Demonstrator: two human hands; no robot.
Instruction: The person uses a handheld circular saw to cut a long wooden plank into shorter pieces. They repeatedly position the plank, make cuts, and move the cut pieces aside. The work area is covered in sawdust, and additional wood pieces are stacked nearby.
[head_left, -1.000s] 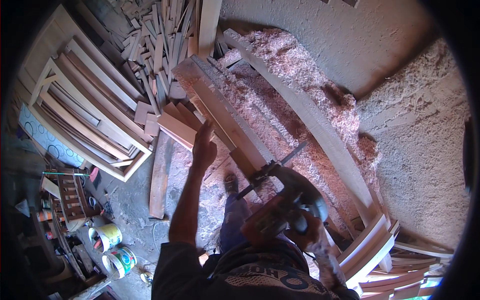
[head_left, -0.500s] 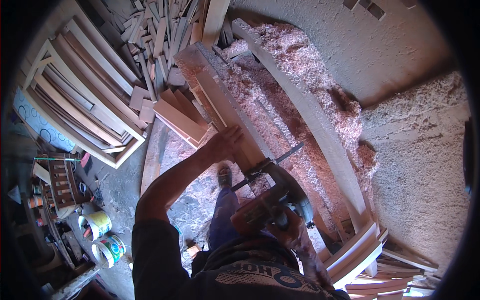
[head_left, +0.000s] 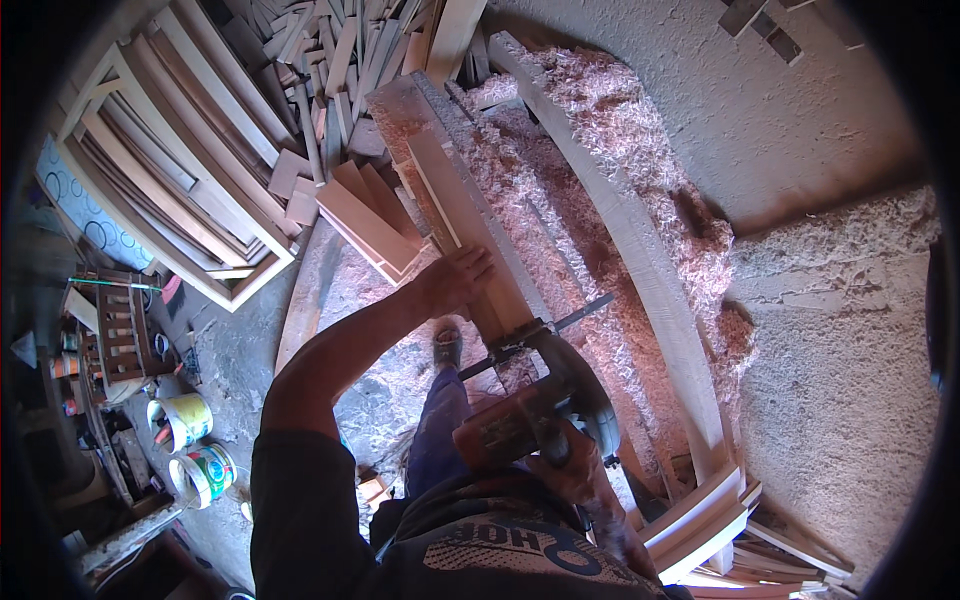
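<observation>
My right hand is wrapped round the rear handle of a handheld circular saw, which has a rounded guard, a motor body on its left and a guide bar across its front. The saw rests at the near end of a light brown board. My left hand lies on that board just ahead of the saw, pressing it, with the thumb side partly hidden. Under the board runs a thick dusty beam. The blade is hidden.
Left of the beam lie several short boards. A long curved plank stretches along the right, amid pale wood shavings. Wooden frames lean at the upper left, two buckets stand at the lower left, and curved pieces are stacked at the lower right.
The whole view has shifted slightly. Both hands and the saw keep nearly the same places on the board.
</observation>
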